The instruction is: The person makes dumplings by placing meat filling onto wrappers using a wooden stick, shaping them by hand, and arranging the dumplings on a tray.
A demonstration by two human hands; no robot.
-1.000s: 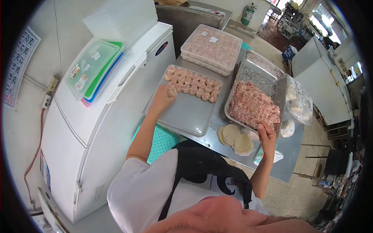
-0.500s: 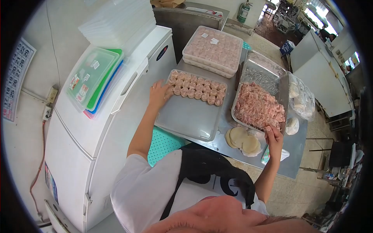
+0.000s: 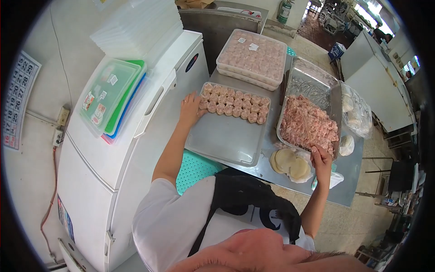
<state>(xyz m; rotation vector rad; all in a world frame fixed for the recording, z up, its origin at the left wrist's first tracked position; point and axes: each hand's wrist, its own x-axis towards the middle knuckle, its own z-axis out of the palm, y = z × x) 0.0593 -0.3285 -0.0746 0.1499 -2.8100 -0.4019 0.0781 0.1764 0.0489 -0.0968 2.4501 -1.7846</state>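
Several rows of shaped meat dumplings fill the far part of a clear plastic tray. My left hand is at the tray's left edge, fingers stretched out and thumb beside the end dumplings. Raw ground meat lies heaped in a deep metal pan. Over the pan's near edge, my right hand has its fingers closed; what they grip, if anything, is too small to make out. Stacks of round pale wrappers lie just left of that hand.
Two stacked containers of dumplings stand behind the tray. A white freezer on the left bears coloured lids. Bagged items and a wrapped white bundle sit right of the pan. A turquoise stool is below the table.
The whole view has shifted slightly, so the table's contents appear a little farther right. Both hands keep nearly the same places at the tray and the pan.
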